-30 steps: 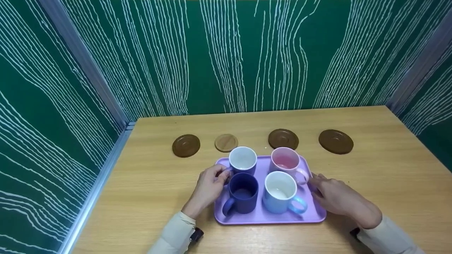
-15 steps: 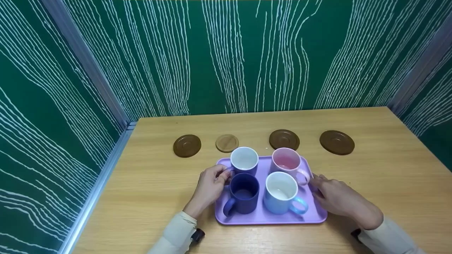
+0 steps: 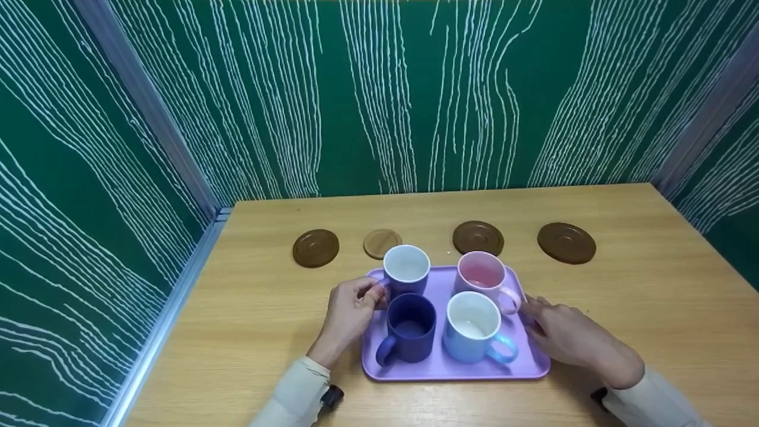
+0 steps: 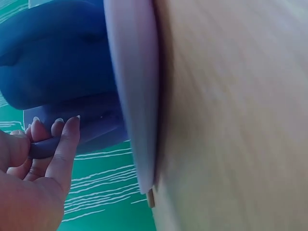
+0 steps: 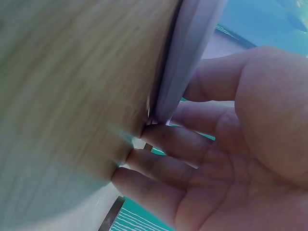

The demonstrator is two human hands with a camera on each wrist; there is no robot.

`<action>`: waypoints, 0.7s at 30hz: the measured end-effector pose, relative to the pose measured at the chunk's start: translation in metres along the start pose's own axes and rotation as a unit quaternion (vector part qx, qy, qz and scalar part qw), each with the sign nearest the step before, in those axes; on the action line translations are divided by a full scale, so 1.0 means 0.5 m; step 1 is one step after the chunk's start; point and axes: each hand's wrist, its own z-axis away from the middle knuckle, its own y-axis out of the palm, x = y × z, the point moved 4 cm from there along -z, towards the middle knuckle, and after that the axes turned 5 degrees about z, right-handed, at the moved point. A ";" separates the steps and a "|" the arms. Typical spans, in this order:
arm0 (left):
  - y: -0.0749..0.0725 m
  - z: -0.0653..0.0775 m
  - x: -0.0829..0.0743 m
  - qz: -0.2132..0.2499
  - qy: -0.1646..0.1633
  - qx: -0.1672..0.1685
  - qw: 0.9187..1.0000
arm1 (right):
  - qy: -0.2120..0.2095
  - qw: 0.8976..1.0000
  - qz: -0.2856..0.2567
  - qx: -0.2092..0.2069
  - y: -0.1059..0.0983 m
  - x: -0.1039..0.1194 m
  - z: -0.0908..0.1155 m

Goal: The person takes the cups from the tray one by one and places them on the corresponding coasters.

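Note:
On the lilac tray (image 3: 442, 367) stand a dark navy mug (image 3: 409, 335) front left, a light blue mug (image 3: 468, 344) front right and a pink mug (image 3: 481, 273) back right. At the back left is a purple mug (image 3: 406, 267) with a white inside. My left hand (image 3: 350, 314) pinches its handle (image 4: 44, 148) between thumb and fingers. The navy mug partly hides its lower body. My right hand (image 3: 572, 335) holds the tray's right rim, thumb over it, with the other fingertips (image 5: 122, 175) down at the tabletop.
Behind the tray, three brown saucers (image 3: 316, 248) and a smaller light wooden coaster (image 3: 381, 244) lie in a row on the wooden table (image 3: 237, 332). Green panels (image 3: 367, 89) with white wavy lines enclose the back and both sides.
The purple mug has shifted slightly up and left against the tray, with my left hand on its handle. My right hand and the other mugs keep their places; the head view tilts slightly.

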 end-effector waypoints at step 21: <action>-0.094 -0.024 -0.138 0.019 0.050 -0.126 0.991 | -0.018 1.000 0.000 -0.004 0.001 -0.004 0.000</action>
